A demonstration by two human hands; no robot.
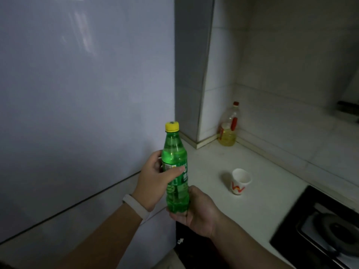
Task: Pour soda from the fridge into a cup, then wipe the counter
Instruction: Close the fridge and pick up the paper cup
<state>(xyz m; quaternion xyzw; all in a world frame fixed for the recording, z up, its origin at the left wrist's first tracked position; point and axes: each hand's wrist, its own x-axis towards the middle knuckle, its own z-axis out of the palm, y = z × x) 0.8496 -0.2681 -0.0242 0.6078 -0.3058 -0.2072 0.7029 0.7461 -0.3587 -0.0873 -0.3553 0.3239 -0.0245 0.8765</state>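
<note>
A green soda bottle [175, 152] with a yellow cap stands upright in mid-air, in front of the closed fridge door [81, 94]. My left hand [155, 179] wraps around the bottle's label in the middle. My right hand [196, 212] cups the bottle's bottom from below. The cap is on. A small white paper cup [240, 181] with a red and yellow mark stands upright on the white counter [211, 164], to the right of the bottle and apart from both hands.
A cooking oil bottle [228, 129] with a red cap stands in the counter's back corner against the tiled wall. A black gas stove [318, 226] takes up the counter's right side. A range hood edge [347, 109] juts in at the upper right.
</note>
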